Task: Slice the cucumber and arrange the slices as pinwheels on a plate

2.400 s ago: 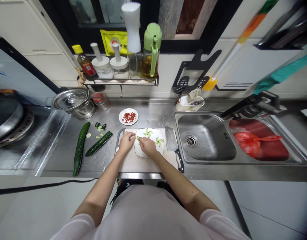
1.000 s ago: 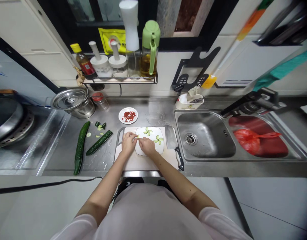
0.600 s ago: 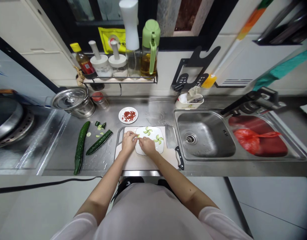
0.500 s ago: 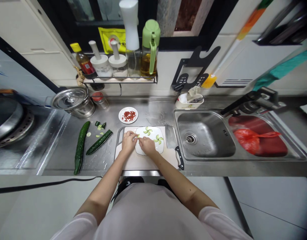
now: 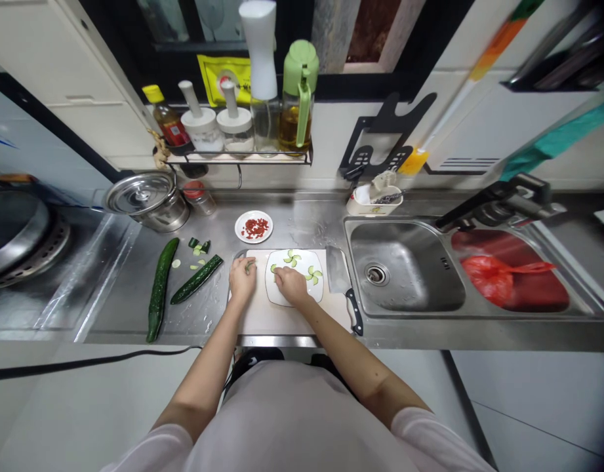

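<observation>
A white plate lies on the cutting board, with green-edged cucumber slices set on it in small pinwheel shapes. My right hand is over the plate's left part, its fingers closed at a cucumber slice near the rim. Left of the plate, my left hand curls above the board, with cucumber slices showing between thumb and fingers. At the board's right side rests a kitchen knife with a black handle.
Left on the counter lie a whole cucumber, a cut cucumber and several offcuts. Behind the board stands a small plate of chopped red bits. A lidded pot is at back left, a double sink at right.
My left hand has moved left, off the plate, carrying cucumber slices. My right hand stays at the plate's left edge, on a slice. The view has shifted slightly.
</observation>
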Available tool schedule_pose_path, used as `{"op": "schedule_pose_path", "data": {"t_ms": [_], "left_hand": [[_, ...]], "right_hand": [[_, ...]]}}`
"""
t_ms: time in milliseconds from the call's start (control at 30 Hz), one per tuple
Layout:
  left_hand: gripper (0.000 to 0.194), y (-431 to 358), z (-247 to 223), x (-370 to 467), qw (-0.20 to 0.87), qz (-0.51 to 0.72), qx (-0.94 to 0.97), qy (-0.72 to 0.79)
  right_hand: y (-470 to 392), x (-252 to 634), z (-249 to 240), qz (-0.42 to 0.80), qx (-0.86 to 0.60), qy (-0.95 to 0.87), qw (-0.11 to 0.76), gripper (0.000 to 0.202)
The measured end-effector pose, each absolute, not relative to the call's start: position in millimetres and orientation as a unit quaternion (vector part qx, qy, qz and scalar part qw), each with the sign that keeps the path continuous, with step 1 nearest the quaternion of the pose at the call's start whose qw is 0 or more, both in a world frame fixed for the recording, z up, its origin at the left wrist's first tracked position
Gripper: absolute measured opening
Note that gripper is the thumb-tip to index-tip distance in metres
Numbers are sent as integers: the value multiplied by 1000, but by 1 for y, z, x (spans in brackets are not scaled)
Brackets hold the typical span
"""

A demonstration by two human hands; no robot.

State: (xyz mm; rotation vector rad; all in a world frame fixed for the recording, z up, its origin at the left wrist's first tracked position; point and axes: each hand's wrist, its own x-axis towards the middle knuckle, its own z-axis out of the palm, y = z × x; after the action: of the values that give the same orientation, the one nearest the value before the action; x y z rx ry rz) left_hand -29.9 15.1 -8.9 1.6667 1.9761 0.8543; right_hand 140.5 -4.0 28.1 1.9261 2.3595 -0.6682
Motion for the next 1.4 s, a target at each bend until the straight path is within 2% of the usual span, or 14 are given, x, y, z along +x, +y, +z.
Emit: {"op": "schedule_pose_path", "data": {"t_ms": [267, 433, 600, 800, 1000, 1200, 1267, 1400], "left_hand": [[27, 5, -11, -38, 142, 227, 585, 765], [18, 12, -9, -36, 146, 245, 591, 755], [18, 17, -2, -39, 304, 309, 521, 735], [32, 6, 40, -30, 525, 407, 459, 590], [39, -12, 95, -10, 581, 427, 480, 499], [47, -18, 107, 1, 595, 441, 424, 521], [50, -22, 106, 3, 640, 415, 369, 531], [51, -27, 106, 7, 763, 360, 278, 458]], "right_hand": [[-7, 157, 30, -225, 651, 720, -80, 37], [-18, 177, 31, -237, 668, 689, -148, 37], [-29, 188, 35, -257, 679, 653, -217, 36], [-25, 183, 59, -328, 644, 612, -322, 33], [-16, 171, 93, -453, 508, 622, -386, 26], [-15, 170, 100, -445, 485, 614, -436, 23], [-15, 171, 100, -433, 484, 613, -449, 23], [-18, 173, 103, -424, 475, 626, -451, 23]]}}
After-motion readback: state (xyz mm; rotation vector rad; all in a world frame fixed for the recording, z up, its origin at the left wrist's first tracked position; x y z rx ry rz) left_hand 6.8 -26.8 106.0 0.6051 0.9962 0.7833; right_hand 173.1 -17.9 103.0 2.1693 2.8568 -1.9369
